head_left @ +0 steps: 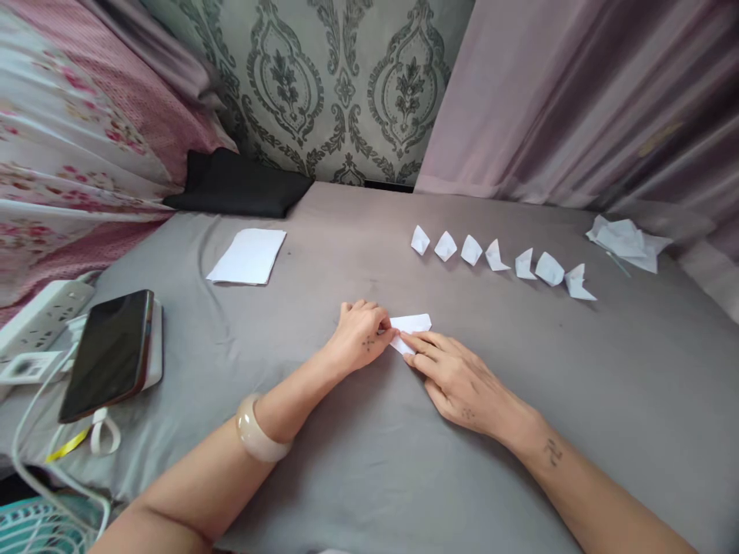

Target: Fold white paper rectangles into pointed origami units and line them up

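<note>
A small folded white paper (411, 325) lies on the grey sheet (358, 254) in the middle. My left hand (361, 336) is curled into a loose fist and pinches the paper's left end; a pale bangle sits on that wrist. My right hand (459, 377) lies flat, fingers stretched out together, pressing on the paper's lower edge. Beyond them a row of several folded white paper pieces (496, 258) runs across the sheet toward the right.
A stack of white sheets (248, 256) lies at the back left, a black cushion (239, 183) behind it. A dark phone (109, 352) rests on a white block by a power strip (40, 312) at the left. Crumpled paper scraps (626, 240) lie far right.
</note>
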Demonstrator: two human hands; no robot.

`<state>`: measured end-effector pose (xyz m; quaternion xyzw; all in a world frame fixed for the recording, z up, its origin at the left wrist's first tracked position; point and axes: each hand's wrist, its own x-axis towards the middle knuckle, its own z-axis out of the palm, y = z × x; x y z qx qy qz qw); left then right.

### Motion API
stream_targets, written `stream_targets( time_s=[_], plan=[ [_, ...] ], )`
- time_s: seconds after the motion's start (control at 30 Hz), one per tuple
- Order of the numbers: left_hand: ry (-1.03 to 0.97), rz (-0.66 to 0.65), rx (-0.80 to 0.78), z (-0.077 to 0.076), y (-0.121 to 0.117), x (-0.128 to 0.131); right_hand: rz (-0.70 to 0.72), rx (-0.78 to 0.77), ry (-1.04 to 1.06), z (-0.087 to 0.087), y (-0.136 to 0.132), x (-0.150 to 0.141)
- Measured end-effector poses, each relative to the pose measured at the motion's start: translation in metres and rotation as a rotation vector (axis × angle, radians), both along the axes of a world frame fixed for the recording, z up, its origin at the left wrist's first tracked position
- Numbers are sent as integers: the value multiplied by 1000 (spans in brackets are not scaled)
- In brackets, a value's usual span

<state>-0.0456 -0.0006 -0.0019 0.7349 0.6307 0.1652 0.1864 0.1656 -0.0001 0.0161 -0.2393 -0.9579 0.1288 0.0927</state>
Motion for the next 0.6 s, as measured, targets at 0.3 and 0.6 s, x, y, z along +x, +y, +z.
stream_targets(
  time_s=[0.3, 0.6],
  plan=[
    [113, 31, 199, 10, -22, 3, -31, 4, 18, -2, -2, 0],
    [276, -283, 220, -4, -86, 20, -19, 17, 27, -6, -1, 1]
  ],
)
